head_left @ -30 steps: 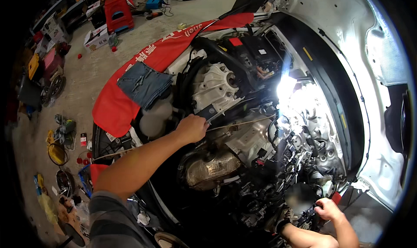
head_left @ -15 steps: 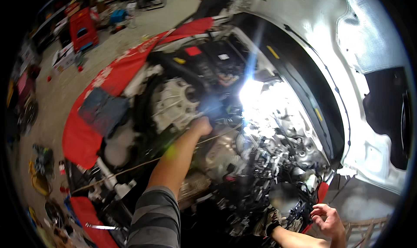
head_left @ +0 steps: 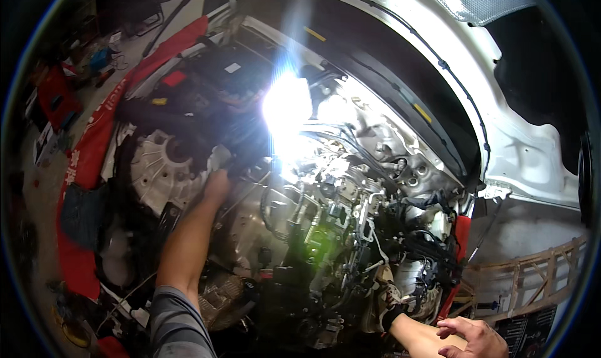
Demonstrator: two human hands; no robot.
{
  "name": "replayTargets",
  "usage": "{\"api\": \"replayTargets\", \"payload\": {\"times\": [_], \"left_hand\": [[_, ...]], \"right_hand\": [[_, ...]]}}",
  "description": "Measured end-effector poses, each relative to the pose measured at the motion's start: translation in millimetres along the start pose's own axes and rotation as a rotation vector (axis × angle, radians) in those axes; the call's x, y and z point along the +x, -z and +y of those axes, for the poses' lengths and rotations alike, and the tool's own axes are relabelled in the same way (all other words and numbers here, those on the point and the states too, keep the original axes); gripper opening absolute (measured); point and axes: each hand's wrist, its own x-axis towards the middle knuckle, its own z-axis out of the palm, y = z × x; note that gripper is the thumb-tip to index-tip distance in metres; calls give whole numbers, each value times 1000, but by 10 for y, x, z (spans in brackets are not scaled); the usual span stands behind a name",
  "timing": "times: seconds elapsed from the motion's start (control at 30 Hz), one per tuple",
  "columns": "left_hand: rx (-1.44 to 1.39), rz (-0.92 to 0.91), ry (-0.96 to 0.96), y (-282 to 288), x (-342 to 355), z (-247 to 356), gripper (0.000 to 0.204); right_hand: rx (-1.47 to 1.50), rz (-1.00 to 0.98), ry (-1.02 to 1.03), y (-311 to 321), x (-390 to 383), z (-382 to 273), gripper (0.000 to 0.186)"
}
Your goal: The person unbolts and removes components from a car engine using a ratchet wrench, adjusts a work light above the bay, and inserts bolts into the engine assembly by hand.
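Silver, ribbed housing (head_left: 156, 173); my left hand (head_left: 216, 184) beside it, its hold I cannot tell; red cover (head_left: 78, 226) along the engine bay's (head_left: 120, 135) left edge; floor (head_left: 39, 139) beyond.

Matt, ribbed metal housing (head_left: 153, 177)

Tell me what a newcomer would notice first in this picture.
Probably the glaring white light, in the upper middle above the engine. Next might come the red cover draped at picture left, and the raised white hood at upper right. The left hand, just right of the pale ribbed metal housing, also stands out.
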Motion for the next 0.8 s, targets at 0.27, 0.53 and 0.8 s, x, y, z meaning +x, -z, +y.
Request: {"api": "replayTargets", "payload": {"times": [0.27, 0.53, 0.8], "left_hand": [[-105, 40, 70, 246, -328, 406, 39], [-123, 163, 109, 228, -397, 524, 38], [451, -241, -47, 640, -148, 704, 29]], "right_hand": [[8, -46, 13, -152, -97, -45, 48], [10, -146, -46, -164, -63, 3, 56], [-78, -172, 128, -129, -8, -112, 56]]}}
